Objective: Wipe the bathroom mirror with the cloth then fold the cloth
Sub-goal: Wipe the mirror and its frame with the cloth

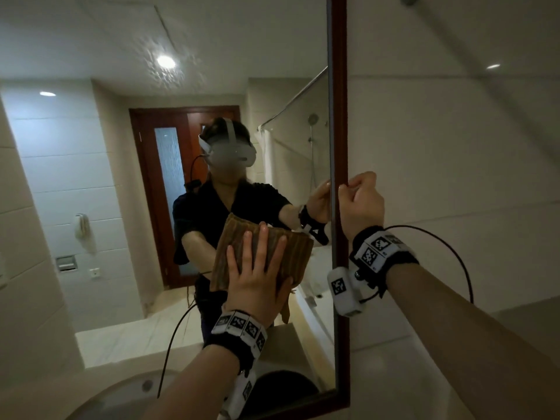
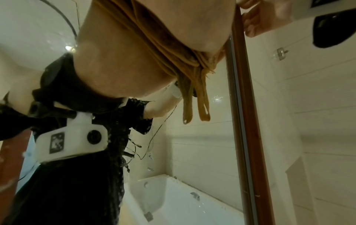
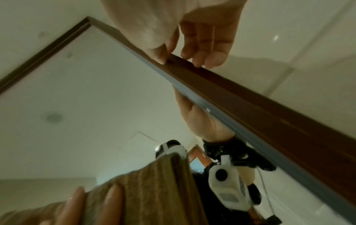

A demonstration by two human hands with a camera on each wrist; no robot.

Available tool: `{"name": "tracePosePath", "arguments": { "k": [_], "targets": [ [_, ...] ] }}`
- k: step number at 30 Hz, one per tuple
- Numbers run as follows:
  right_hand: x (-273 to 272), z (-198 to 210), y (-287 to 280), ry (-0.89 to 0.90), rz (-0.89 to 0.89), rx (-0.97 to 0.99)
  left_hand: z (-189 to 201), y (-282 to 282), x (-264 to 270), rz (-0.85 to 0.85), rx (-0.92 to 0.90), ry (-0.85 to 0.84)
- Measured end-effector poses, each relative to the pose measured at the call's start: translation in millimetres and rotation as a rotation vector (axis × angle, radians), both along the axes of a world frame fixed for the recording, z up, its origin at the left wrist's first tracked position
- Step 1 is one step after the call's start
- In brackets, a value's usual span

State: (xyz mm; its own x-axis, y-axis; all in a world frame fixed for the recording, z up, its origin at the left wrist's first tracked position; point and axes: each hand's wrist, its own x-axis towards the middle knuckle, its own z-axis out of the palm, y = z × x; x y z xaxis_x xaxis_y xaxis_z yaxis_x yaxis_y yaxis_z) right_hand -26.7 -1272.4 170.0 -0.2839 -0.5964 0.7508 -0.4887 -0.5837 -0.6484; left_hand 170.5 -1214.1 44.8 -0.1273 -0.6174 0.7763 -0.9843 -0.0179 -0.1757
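A ribbed brown cloth [image 1: 291, 253] lies flat on the glass of the wall mirror [image 1: 121, 177], low and right of its middle. My left hand [image 1: 254, 277] presses it to the glass with straight, spread fingers [image 3: 113, 202]. In the left wrist view the cloth [image 2: 159, 42] is bunched under the palm, with loose loops hanging below. My right hand [image 1: 360, 201] grips the mirror's dark red wooden frame [image 1: 339, 116] at its right edge, level with the cloth's top. Its thumb sits on the front of the frame [image 3: 250, 99] and its fingers [image 3: 200, 50] curl behind it.
A pale washbasin [image 1: 127, 389] and counter lie below the mirror. White tiled wall [image 1: 454, 147] runs to the right of the frame. The glass reflects a person with a headset, a door and a bathtub [image 2: 183, 197]. Black cables hang from both wrist units.
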Motion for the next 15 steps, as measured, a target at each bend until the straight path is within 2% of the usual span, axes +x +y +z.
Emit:
{"name": "tracePosePath", "arguments": {
  "k": [4,7,9,13,15],
  "targets": [
    [0,-2,-10,0.173,-0.067,0.074,1,2,-1,0.004,0.000,0.005],
    [-2,-16,-13,0.384,-0.216,0.026,-1,1,-3,0.040,0.010,0.027],
    [-7,-19,-15,0.428,-0.263,-0.020,-3,-2,-5,0.077,0.015,0.031],
    [-15,-23,-25,0.384,-0.125,-0.069,-9,-7,-17,0.142,0.003,0.068],
    [-16,-28,-33,0.346,-0.049,-0.159,-4,-11,-26,0.167,-0.028,0.093]
  ]
}}
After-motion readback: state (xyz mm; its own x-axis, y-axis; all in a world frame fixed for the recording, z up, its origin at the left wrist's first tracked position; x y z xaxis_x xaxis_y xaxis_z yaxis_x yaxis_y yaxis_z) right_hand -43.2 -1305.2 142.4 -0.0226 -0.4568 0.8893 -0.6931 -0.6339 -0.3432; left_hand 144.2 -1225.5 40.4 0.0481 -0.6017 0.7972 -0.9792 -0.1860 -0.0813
